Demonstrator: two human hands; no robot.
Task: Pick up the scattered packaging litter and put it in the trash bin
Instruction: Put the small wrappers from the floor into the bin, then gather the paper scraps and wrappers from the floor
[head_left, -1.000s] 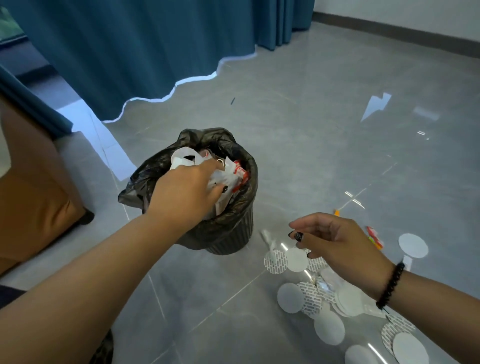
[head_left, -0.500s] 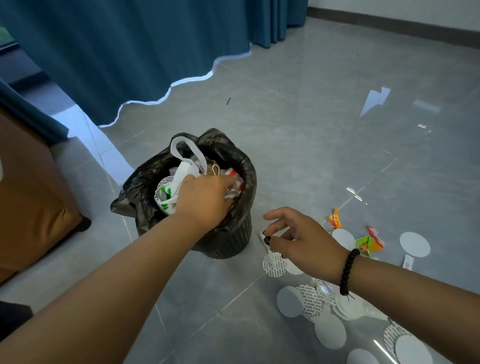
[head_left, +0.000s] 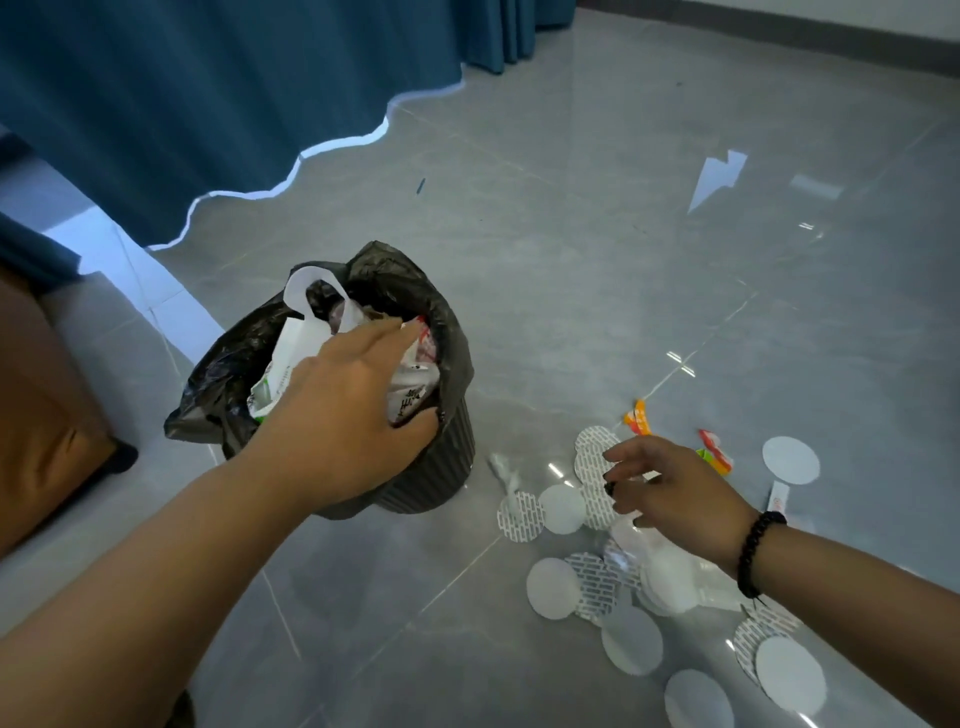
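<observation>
I log the trash bin (head_left: 441, 467): dark, ribbed, lined with a black bag (head_left: 218, 374), standing on the grey floor (head_left: 623, 260) and packed with white wrappers (head_left: 410, 395). My left hand (head_left: 348, 415) lies on those wrappers, fingers stretched flat, pressing, grasping nothing. My right hand (head_left: 670, 488), beaded bracelet (head_left: 756, 553) at the wrist, hangs over the litter right of the bin, fingers loosely bent, holding nothing. Litter on the floor: white round seals (head_left: 553, 587), some printed with dashes, and orange-red scraps (head_left: 639, 418). Blue curtain (head_left: 208, 104) behind.
</observation>
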